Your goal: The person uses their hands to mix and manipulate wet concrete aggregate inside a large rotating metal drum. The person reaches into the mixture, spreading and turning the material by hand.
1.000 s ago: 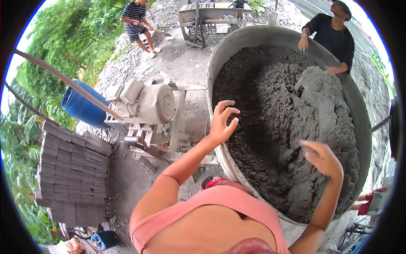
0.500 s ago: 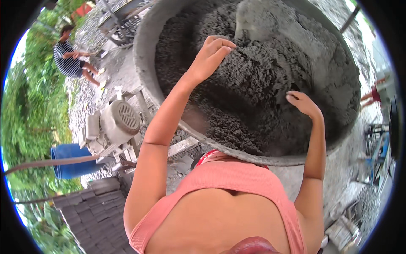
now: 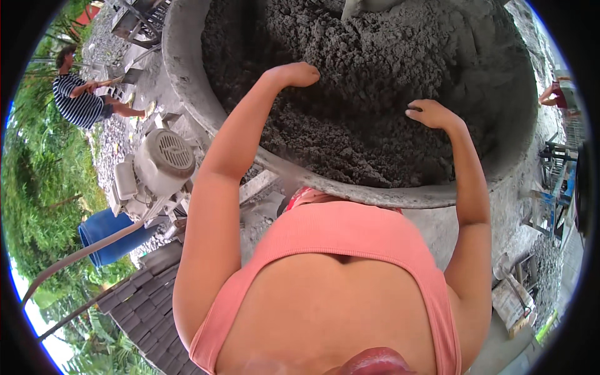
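A wide round mixing pan (image 3: 187, 100) of grey-coated metal holds dark, crumbly cement mix (image 3: 356, 62). Over the left part of the mix, my left hand (image 3: 296, 75) is curled into a loose fist; what is inside it, if anything, is hidden. My right hand (image 3: 434, 115) hangs over the right part with its fingers bent toward the thumb. Something dark shows between its fingertips, too small to make out. Both hands appear above the mix, inside the pan's rim. A pale, cement-caked mixer part (image 3: 369, 6) stands in the mix at the far side.
Left of the pan sits a grey motor (image 3: 164, 159), with a blue barrel (image 3: 112, 236) and a stack of grey blocks (image 3: 147, 306) nearer. A person in a striped shirt (image 3: 78, 100) holds a shovel at far left. Another person (image 3: 553, 94) is partly visible at far right.
My left hand has drawn back toward me and left, its fingers curling tighter. My right hand has shifted slightly up and left. The view has tilted, so the pan sits higher.
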Motion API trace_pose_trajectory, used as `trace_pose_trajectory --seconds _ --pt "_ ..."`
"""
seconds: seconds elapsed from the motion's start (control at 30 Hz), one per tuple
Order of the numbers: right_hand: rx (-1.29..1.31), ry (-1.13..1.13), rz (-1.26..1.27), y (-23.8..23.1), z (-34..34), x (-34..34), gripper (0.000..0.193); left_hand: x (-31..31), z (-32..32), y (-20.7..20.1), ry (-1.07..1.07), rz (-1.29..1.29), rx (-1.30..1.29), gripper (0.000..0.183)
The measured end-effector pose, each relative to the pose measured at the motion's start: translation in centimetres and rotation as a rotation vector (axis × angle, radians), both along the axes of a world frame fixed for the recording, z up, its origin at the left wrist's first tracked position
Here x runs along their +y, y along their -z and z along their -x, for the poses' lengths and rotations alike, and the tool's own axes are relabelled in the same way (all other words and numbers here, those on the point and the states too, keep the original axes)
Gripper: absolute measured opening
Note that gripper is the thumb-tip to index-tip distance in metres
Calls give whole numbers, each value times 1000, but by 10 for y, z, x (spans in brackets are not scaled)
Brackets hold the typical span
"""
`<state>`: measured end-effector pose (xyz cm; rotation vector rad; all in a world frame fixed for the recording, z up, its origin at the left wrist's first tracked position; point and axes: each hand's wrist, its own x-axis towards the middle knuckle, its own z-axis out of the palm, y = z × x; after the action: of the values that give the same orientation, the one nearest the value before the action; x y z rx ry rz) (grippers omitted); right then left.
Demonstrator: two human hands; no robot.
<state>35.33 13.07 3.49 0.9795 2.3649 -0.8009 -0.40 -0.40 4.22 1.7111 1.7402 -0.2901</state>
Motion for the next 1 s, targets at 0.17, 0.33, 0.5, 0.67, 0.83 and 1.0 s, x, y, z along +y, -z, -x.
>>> trace_pose_trajectory --seconds 0.17,0.33,0.5,0.67,0.83,1.0 --pt "111 72 -48 -1 -22 43 50 -15 15 14 -42 29 62 45" --pt "96 459 -327 -6 -71 61 53 -14 7 4 -65 97 43 46" --pt "-90 228 -250 11 -81 73 55 -10 -1 -5 -39 89 -26 47" --pt "-78 147 -148 18 -34 43 54 -13 11 6 -68 9 -52 45" --pt "-7 148 -89 3 -23 35 54 -14 16 6 -125 -20 -93 45" --pt "-19 111 -98 -16 -28 28 56 -14 11 0 -102 22 -73 45"
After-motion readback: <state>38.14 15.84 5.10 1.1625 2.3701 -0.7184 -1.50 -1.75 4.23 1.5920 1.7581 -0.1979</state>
